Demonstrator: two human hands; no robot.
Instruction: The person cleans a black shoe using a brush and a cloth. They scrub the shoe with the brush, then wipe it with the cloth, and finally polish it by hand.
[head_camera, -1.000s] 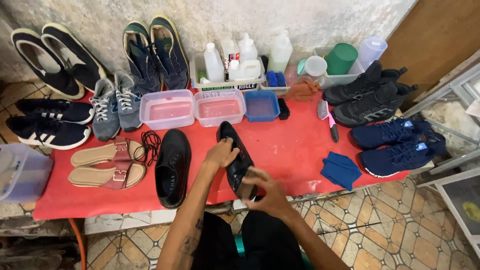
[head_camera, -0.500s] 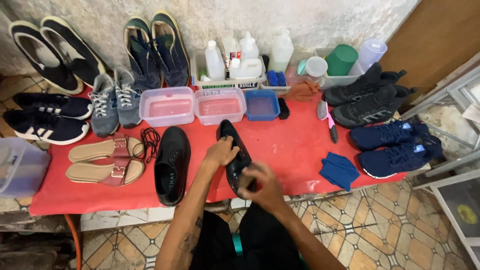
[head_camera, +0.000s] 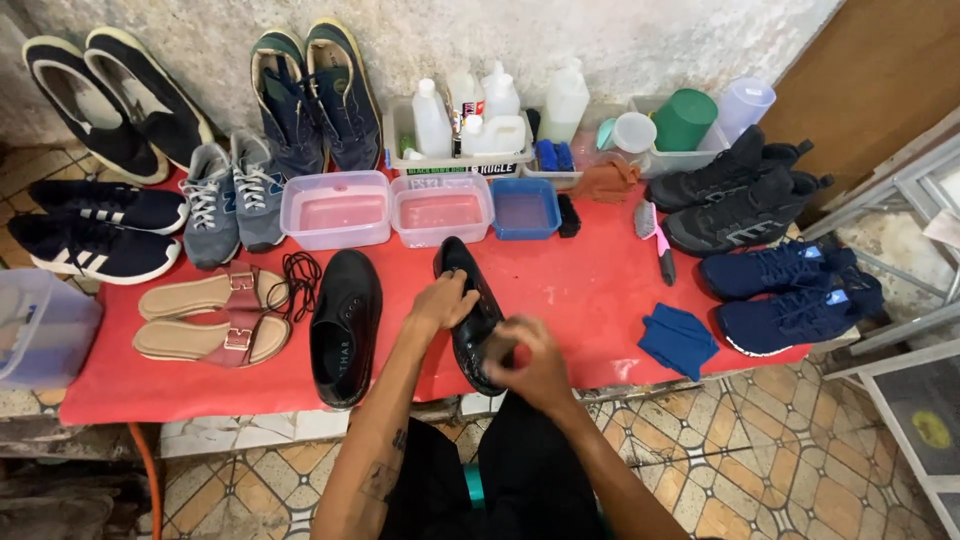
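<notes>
The single head camera looks steeply down from above the person's own arms, facing a wall beyond the left hand (head_camera: 443, 300) and right hand (head_camera: 530, 362). It sits close to both; tiled floor (head_camera: 760, 450) fills the frame below them

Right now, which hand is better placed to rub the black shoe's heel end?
The right hand: it hovers at the black shoe's near end, apparently closed in a fist. The left hand rests on the shoe's middle, steadying it.

Glossy black leather dress shoe (head_camera: 470, 310); matt red table cover (head_camera: 590, 290); translucent plastic tubs (head_camera: 335, 208); rough plaster wall (head_camera: 620, 40); blue cloth (head_camera: 677, 338).
</notes>
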